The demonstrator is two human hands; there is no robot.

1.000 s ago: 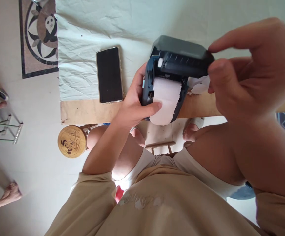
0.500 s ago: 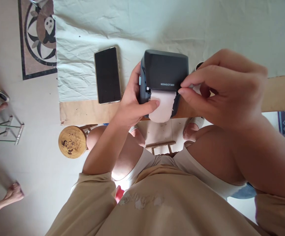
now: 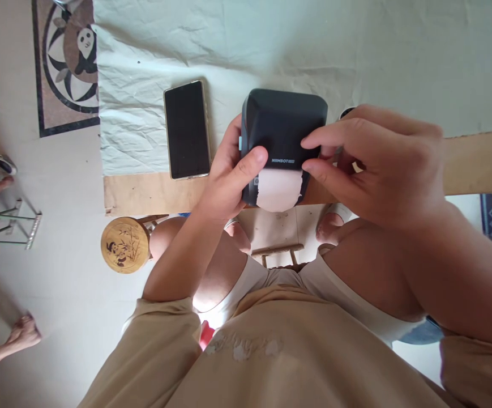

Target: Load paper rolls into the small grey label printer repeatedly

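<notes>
You are gripping the small dark label printer point(image 3: 283, 133) at the near edge of the table point(image 3: 479, 161), where the bare wood strip shows below the pale cloth point(image 3: 271, 45). Your left hand point(image 3: 224, 181) is wrapping the printer's left side, thumb lying across the front edge of its lid and fingers curling round the far side. Your right hand point(image 3: 381, 164) is pinching the lid's right front corner between thumb and forefinger, the remaining fingers curling loosely behind. The lid is sitting down flat on the body. A strip of white paper point(image 3: 278, 190) is hanging out of the slot under the lid, its end reaching just past the table edge. A phone point(image 3: 187, 129) is lying screen-up on the cloth, just to the left of your left hand, not touching it. A round wooden stool point(image 3: 124, 245) is standing on the floor below the table's left corner.
</notes>
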